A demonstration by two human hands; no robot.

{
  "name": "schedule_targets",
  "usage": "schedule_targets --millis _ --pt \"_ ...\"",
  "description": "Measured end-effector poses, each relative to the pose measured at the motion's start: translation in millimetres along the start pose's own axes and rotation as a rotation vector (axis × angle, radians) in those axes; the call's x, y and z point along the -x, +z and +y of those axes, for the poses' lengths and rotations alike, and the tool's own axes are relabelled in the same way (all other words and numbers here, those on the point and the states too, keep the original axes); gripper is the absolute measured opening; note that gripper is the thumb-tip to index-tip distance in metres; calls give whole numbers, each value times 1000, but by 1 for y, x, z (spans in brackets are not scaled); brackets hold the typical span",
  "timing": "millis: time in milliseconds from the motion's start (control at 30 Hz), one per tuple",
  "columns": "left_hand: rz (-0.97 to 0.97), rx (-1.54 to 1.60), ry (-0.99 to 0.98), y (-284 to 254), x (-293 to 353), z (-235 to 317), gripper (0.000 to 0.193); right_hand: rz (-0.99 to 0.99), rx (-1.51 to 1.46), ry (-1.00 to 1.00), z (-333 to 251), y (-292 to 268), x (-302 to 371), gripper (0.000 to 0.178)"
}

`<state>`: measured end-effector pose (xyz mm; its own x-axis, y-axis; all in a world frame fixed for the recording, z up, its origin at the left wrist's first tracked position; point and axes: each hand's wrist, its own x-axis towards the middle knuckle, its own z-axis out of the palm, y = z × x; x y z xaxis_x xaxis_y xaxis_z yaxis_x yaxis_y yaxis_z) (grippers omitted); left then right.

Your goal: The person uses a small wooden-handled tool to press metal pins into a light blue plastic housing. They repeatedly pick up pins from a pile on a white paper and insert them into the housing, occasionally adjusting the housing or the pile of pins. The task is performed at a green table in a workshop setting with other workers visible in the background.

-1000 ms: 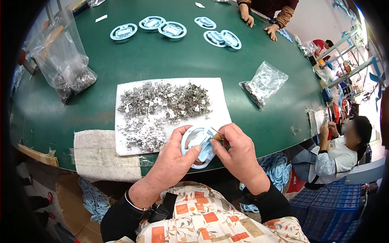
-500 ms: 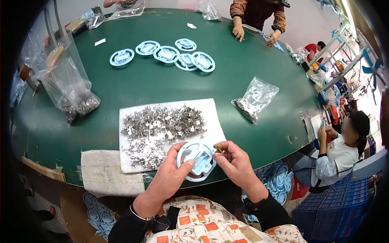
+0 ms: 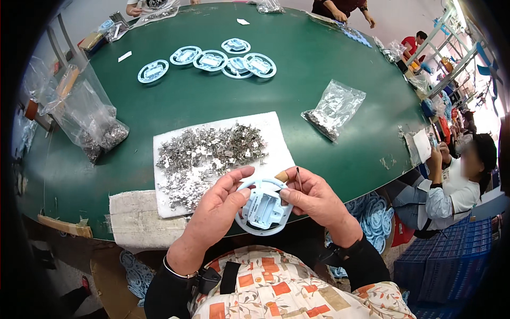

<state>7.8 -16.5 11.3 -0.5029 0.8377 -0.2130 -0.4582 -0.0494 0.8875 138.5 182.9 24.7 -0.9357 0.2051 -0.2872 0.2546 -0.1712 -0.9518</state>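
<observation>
Frame (round, light blue) | left hand gripping its rim | right hand holding slim tool, thumb touching frame

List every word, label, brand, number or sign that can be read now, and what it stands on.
No text can be read.
Round light-blue part between the left hand and right hand: small dark marks beside its recess, too small to read.
White sheet at the table's right edge: nothing legible.

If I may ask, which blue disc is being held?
The disc between the left hand and right hand; six others lie farther off on the table, untouched.
</observation>
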Motion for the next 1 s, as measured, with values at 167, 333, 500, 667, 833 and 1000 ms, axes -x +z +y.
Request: schedule_targets --millis 167,333,500,667,833,1000 --pt "-20 -182 0 3 1 4 45 -27 53 15 -2 3 0 30" --pt "-29 -501 97 7 -1 9 47 -47 53 17 1 2 -1 29" --pt "-101 -1024 196 9 -5 20 48 -41 81 44 4 2 -2 29" --pt "-38 -634 204 -3 -7 -6 41 -40 -179 -35 -5 12 -2 33" --pt "-176 626 -137 -23 -5 -16 45 17 100 -273 2 24 -6 34" --pt "-186 772 -114 -20 -4 -18 48 70 405 -537 6 42 -12 42"
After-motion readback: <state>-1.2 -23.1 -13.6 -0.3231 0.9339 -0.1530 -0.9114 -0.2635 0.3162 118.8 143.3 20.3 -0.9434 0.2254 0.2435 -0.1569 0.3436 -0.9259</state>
